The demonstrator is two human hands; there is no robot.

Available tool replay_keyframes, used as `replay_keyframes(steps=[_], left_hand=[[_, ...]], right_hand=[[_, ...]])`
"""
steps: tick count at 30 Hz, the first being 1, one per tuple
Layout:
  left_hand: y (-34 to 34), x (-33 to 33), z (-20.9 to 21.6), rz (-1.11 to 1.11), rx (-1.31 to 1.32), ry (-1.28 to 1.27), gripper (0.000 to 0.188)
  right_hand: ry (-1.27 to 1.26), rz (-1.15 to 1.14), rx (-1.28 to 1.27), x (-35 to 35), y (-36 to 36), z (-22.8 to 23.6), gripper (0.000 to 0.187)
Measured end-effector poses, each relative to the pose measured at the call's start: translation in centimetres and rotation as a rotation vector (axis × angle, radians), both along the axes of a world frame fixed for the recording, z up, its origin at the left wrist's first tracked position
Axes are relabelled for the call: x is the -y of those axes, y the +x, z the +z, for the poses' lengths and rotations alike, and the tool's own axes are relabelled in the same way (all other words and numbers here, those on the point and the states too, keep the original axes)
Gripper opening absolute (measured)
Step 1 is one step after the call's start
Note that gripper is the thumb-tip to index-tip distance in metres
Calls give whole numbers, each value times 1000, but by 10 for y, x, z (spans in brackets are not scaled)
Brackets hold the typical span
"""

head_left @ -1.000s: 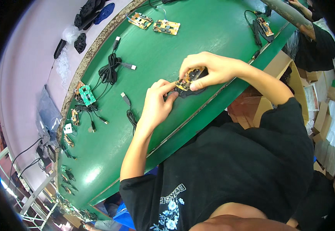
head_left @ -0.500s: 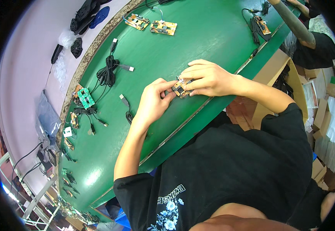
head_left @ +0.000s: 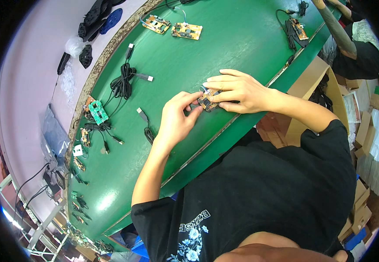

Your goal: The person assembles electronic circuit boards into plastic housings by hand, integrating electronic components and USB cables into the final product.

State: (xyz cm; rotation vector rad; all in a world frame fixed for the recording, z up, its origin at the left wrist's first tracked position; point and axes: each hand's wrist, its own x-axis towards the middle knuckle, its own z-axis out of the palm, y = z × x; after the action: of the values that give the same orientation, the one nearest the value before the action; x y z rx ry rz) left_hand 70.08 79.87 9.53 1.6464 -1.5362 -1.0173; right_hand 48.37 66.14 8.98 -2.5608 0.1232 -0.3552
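My left hand [head_left: 176, 114] pinches a brown board [head_left: 205, 104] and my right hand [head_left: 245, 94] lies spread over it, near the front edge of the table [head_left: 167, 61].

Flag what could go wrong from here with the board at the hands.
1. Thin wire at the board's upper edge sits close to both hands' fingers; it might get pinched or tugged.
2. The right hand covers part of the board, so pressure on a hidden component could go unnoticed.
3. A black cable lies beside the left forearm; a sideways sweep may snag it.
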Motion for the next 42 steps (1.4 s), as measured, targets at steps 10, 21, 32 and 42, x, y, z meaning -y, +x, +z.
replay_keyframes(steps=[10, 21, 32, 42], left_hand=[[-31, -4, 11, 83, 453, -166, 40], [-43, -5, 16, 114, 481, -149, 39], [-35, 1, 14, 69, 474, -142, 41], [-17, -1, 11, -19, 406, -165, 43]], right_hand=[[45, -97, -87, 16, -9, 14, 38], [-134, -279, -97, -8, -14, 9, 31], [200, -277, -251, 24, 17, 21, 12], [-68, -323, -38, -14, -10, 3, 28]])
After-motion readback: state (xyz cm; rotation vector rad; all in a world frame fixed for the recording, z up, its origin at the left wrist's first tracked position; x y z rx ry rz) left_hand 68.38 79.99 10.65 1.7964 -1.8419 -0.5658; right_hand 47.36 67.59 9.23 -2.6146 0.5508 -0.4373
